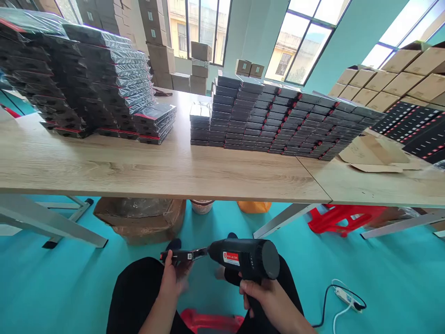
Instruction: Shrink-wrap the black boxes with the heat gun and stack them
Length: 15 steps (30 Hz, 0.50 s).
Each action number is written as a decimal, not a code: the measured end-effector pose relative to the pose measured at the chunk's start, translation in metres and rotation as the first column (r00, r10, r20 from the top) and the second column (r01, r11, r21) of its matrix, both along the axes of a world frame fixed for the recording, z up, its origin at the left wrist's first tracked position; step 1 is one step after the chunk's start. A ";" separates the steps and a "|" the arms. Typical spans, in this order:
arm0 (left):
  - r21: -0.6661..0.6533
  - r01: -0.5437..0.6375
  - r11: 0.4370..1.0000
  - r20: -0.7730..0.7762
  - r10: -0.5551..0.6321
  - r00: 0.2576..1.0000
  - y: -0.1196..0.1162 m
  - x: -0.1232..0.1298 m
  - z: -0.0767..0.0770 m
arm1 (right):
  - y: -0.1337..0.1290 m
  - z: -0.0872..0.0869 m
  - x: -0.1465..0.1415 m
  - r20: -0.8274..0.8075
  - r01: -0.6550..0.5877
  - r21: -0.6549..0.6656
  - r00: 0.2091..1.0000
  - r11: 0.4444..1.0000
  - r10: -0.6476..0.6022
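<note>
My right hand [255, 292] is wrapped round the handle of a black heat gun [243, 257] with a red and white label. The gun lies level above my lap, its nozzle pointing left. My left hand [174, 278] grips a thin black box [177, 255] by its left part, thumb on the near side. Clear film sticks out from the box's right end, close to the nozzle; whether they touch I cannot tell. Part of the left hand's fingers is hidden beneath the box.
Film-wrapped black boxes [114, 83] stack on the table [194, 171] at left; more black boxes [271, 116] stand centre-right. Flattened cardboard [375, 150] lies further right. Below are an open carton [139, 222], a red stool [344, 218] and a power strip [347, 298] with cables.
</note>
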<state>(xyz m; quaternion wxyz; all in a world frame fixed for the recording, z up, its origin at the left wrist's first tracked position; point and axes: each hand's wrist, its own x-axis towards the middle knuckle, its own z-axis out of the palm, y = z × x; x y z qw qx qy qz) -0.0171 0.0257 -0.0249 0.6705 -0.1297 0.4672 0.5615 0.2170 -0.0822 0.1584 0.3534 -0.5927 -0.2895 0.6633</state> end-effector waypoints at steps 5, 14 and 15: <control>0.019 0.038 0.999 0.023 -0.039 0.999 0.000 0.001 -0.001 | 0.002 0.002 -0.004 -0.023 -0.067 -0.011 0.997 0.998 0.067; 0.097 0.010 0.995 0.033 -0.014 0.999 0.002 -0.007 -0.016 | 0.012 0.000 -0.007 -0.025 -0.012 0.044 1.000 0.999 0.013; 0.097 -0.001 0.995 0.030 -0.002 1.000 0.002 -0.008 -0.018 | 0.013 0.000 -0.005 0.012 0.028 0.054 1.000 0.998 -0.029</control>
